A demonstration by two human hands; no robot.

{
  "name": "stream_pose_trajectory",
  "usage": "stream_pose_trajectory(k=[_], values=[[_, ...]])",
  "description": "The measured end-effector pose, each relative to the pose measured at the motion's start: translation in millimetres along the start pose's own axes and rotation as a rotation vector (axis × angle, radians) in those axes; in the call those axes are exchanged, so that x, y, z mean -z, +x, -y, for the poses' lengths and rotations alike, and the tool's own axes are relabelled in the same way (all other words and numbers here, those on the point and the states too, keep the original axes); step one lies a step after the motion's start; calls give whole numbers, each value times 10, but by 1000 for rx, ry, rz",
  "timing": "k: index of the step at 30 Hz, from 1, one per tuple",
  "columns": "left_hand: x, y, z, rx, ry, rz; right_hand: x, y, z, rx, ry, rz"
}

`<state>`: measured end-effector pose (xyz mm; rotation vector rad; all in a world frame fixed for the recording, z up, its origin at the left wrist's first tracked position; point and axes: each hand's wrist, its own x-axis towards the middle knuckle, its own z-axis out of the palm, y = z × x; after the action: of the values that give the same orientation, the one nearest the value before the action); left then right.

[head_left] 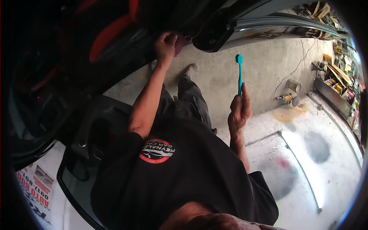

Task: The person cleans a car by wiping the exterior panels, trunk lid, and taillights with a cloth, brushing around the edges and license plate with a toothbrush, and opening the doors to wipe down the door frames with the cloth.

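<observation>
My left hand [165,48] is raised at the dark lower edge of the car body, its fingers curled round a maroon cloth [179,45]. The cloth sits against or very close to the edge; I cannot tell if it touches. Out to the right, my right hand [240,109] is closed on the handle of a teal toothbrush [240,71]. The brush stands clear of the car, with its dark bristles facing left. Beside the cloth, the dark end of a car door [211,40] juts out.
An open door panel [103,126] is at my left, near a printed banner [36,191]. On the concrete floor [214,65] lie a power tool [284,98], a can [293,85] and a cord. A cluttered shelf [337,92] stands at right.
</observation>
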<state>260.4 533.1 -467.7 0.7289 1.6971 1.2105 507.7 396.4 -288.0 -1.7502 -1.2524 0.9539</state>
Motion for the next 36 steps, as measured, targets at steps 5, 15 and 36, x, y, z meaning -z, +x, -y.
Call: stream_pose_trajectory(k=[5, 15, 36], values=[[-54, -289, -1, 185, -354, 107, 41, -15, -141, -24, -22, 73], [-642, -828, -611, -381, 224, 179, 237, 46, -34, -9, -192, 58], [-791, -604, -4038, -1419, 481, -316, 1196, 343, -505, -18, 380, -249]])
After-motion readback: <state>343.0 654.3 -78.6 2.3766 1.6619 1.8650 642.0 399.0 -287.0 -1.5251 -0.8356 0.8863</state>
